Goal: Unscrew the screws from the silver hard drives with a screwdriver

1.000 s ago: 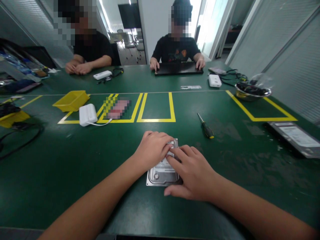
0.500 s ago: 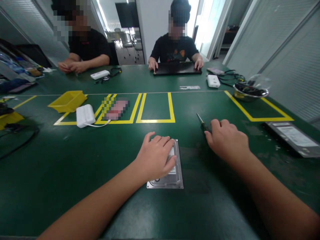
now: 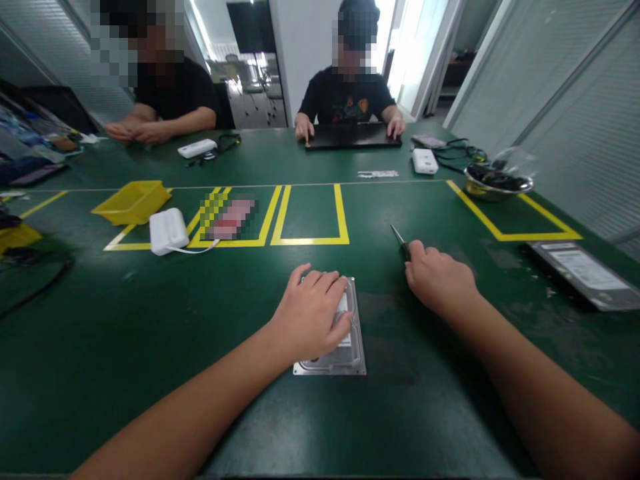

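- A long green counter (image 3: 150, 347) marked with yellow tape rectangles fills the room; glass partitions run down the right side.
- The left hand (image 3: 311, 313) lies flat, fingers spread, on a silver hard drive (image 3: 345, 347) that sits flat on the counter in front of the person. The hand covers the drive's upper left part and grips nothing.
- The right hand (image 3: 440, 279) is well to the right of the drive, its grip curled around the handle of a screwdriver (image 3: 400, 240); only the metal shaft sticks out, pointing away toward the far side.
- Another drive (image 3: 583, 273) lies near the right edge, with a metal bowl (image 3: 497, 183) of dark bits beyond it.
- To the left sit a yellow tray (image 3: 131, 201) and a white box (image 3: 167, 231) with a cable.
- Across the counter two people are seated, one with both hands on a black laptop (image 3: 353, 137).
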Motion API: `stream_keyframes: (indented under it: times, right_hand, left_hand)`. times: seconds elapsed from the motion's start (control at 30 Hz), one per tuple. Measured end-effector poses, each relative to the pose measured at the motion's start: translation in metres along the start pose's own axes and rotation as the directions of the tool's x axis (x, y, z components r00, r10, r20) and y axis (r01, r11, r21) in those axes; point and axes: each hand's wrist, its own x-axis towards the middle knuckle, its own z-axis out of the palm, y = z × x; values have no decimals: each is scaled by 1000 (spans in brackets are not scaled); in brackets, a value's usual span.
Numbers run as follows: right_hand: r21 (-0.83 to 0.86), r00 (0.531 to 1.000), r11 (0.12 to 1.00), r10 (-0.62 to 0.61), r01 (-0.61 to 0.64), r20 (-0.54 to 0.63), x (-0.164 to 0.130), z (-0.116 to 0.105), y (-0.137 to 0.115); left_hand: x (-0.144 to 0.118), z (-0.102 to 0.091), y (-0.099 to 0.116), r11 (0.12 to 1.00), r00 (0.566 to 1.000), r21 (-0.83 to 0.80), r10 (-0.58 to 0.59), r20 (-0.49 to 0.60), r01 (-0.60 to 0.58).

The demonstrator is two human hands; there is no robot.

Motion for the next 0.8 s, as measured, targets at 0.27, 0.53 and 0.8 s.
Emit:
stream_keyframes:
  times: [0.27,0.53,0.8]
  right_hand:
    - [47,927,997,-35,56,-374,7,-7,14]
    - [621,715,693,216,367,-665,7,-28,13]
    - [805,755,231,281,546,-593,-2,-77,-9]
  left_hand:
    - [7,-2,-3,999,1000,-34,-10,-23,9]
    - [13,5,3,998,991,8,-68,-119,70]
    - [16,8,2,997,990,29,-67,-126,71]
